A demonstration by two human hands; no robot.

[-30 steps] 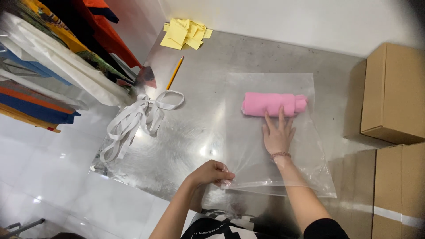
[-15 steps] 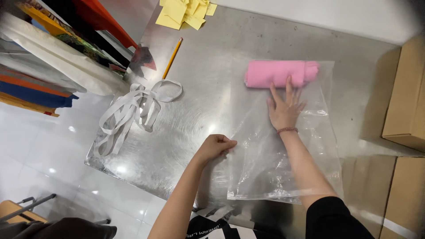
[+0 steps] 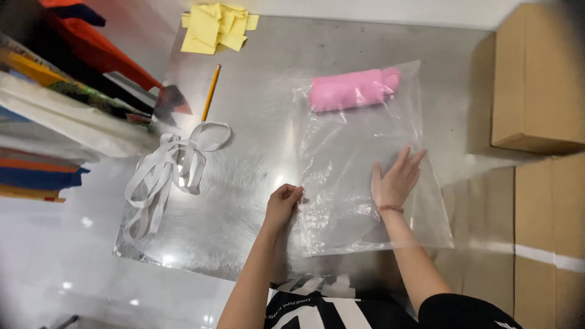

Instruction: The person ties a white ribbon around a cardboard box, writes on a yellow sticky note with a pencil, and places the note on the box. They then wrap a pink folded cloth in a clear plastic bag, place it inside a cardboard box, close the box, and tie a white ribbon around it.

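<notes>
My left hand (image 3: 283, 204) pinches the clear plastic bag's (image 3: 359, 201) left edge; my right hand (image 3: 396, 180) lies flat on it, fingers spread, holding nothing. The pink roll (image 3: 353, 89) sits at the bag's far end, mid-worktop (image 3: 256, 152). Best press evenly, keeping the edge taut.

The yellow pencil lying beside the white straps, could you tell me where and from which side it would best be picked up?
Probably at mid-shaft, coming from above and pinching across its width. The yellow pencil lies flat on bare metal table, clear of the white straps and the yellow paper slips. The left hand is nearer it than the right hand.
</notes>
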